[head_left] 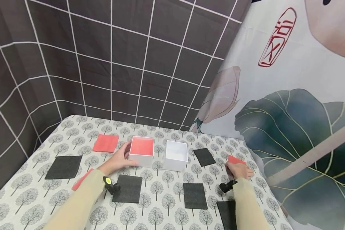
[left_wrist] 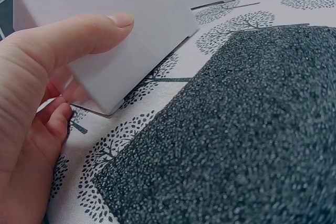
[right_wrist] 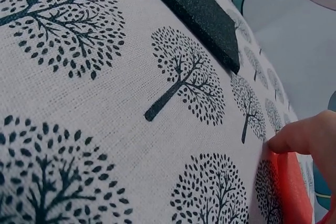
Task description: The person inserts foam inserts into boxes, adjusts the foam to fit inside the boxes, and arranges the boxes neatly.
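My left hand [head_left: 119, 159] holds a white open-topped box [head_left: 141, 160] at its left side, the thumb lying along the front wall and the other fingers round the side. Inside that box is a red cloth [head_left: 142, 146]. A second white box [head_left: 175, 163], with a bare white inside, stands just to its right. At the right of the table my right hand [head_left: 240, 170] grips the near edge of a red cloth square [head_left: 236, 159], mostly covered by the fingers in the head view. In the right wrist view, a fingertip presses on the red cloth square [right_wrist: 293, 187].
Another red square [head_left: 105, 143] lies left of the boxes, and one more [head_left: 82, 179] is partly under the left sleeve. Several black squares lie about the tree-print tablecloth, among them one at the left [head_left: 64, 167] and one right of the boxes [head_left: 204, 157]. Curtains hang behind.
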A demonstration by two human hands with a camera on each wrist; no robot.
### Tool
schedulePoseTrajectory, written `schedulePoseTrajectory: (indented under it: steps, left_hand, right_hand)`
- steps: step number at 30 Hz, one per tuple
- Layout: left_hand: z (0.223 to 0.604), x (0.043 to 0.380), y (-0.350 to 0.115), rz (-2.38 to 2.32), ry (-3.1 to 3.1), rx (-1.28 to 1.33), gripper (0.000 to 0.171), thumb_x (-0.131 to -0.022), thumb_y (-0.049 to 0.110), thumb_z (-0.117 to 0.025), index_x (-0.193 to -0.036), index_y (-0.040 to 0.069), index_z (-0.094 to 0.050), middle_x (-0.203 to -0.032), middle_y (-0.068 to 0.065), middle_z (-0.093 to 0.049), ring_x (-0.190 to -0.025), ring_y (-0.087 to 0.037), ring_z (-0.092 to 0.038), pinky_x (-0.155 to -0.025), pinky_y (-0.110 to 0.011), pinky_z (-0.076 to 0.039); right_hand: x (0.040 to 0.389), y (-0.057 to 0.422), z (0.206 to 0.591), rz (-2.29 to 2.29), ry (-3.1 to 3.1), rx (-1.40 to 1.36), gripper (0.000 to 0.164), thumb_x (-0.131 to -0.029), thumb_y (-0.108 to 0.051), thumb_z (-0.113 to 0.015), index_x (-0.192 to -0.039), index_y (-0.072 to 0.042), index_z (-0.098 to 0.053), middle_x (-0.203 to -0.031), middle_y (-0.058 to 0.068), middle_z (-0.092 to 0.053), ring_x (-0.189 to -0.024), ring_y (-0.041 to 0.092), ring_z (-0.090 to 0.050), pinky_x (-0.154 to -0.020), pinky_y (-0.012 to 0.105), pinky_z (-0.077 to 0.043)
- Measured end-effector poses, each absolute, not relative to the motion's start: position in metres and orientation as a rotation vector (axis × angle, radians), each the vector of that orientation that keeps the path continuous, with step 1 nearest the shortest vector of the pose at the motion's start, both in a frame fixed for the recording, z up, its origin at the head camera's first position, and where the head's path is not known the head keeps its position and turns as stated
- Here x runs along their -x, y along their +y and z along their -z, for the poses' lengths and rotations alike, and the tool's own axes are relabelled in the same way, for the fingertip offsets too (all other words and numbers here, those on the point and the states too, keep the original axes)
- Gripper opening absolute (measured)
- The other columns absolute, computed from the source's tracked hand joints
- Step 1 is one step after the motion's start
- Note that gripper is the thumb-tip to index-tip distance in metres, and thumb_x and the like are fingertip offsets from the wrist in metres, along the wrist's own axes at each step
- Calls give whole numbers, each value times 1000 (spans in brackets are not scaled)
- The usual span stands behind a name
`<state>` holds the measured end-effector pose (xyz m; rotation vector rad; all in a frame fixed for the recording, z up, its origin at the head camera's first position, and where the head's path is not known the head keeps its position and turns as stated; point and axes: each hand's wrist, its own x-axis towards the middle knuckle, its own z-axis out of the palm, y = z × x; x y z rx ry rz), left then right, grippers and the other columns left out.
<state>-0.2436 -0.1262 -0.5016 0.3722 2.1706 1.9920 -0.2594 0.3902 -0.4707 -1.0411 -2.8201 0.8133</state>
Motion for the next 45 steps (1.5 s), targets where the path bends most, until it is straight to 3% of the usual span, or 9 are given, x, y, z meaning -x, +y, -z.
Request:
schedulePoseTrajectory:
  steps: [9,13,17,20,25,31,37,42,45]
  left_hand:
    - [504,243,-126,-2009,2156,-384,116,-65,12,-84,-148,5,-4,-152,-17,-13,-137,-33,-20,-110,-40,-22]
    - [503,243,-127,-2005,2161,-386,115,-65,12,-83,-148,5,-4,-152,-17,-13,-137,-33,-19,-111,-40,-20]
    - [503,244,-126,-2007,2156,-393,115,-65,11,-83,-148,5,-5,-152,-17,-13,-137,-33,-19,-111,-40,-20]
    - [504,244,-126,-2013,2148,-392,115,-65,11,-83,-148,6,-5,-152,-17,-14,-137,-32,-20,-110,-39,-22]
    - [504,244,-126,-2015,2141,-395,116,-64,11,-84,-149,6,-5,-152,-16,-14,-137,-33,-20,-110,-39,-22]
    - [504,244,-126,-2021,2129,-399,115,-65,11,-83,-149,6,-4,-152,-17,-13,-137,-33,-20,-110,-39,-23]
    - [503,244,-126,-2023,2124,-396,116,-64,12,-84,-149,6,-4,-152,-16,-13,-136,-33,-21,-109,-39,-24]
    - [504,245,-127,-2026,2126,-396,116,-63,11,-84,-148,6,-5,-152,-17,-13,-136,-33,-21,-109,-39,-24]
    - [505,245,-127,-2027,2123,-398,116,-63,11,-84,-148,6,-5,-152,-17,-13,-137,-33,-20,-109,-40,-23]
  right_hand:
    - [256,390,464,-815,-2768,940,62,-67,-35,-64,-101,14,-47,-102,37,-27,-97,48,-20,-74,55,-30]
    - [255,385,456,-822,-2779,896,64,-70,-36,-65,-101,16,-46,-103,36,-27,-99,49,-19,-75,57,-30]
    - [256,377,449,-770,-2813,832,68,-73,-40,-64,-102,18,-43,-105,37,-28,-102,50,-19,-75,56,-33]
    - [259,369,443,-746,-2836,797,81,-75,-45,-64,-110,23,-36,-109,41,-25,-107,52,-17,-80,57,-35]
    - [264,354,436,-769,-2803,747,96,-71,-49,-69,-118,24,-29,-115,42,-21,-110,51,-18,-83,56,-37]
    - [268,341,433,-747,-2784,697,100,-67,-46,-74,-121,23,-27,-117,40,-21,-109,48,-20,-87,55,-33]
    - [268,336,430,-765,-2777,688,106,-63,-57,-75,-121,20,-30,-118,37,-21,-107,44,-22,-83,52,-37]
    - [262,329,426,-820,-2784,648,104,-68,-51,-74,-126,20,-25,-124,38,-16,-114,46,-17,-87,55,-38]
    - [260,324,423,-801,-2790,607,100,-72,-44,-72,-129,22,-22,-128,42,-14,-121,51,-12,-98,59,-29]
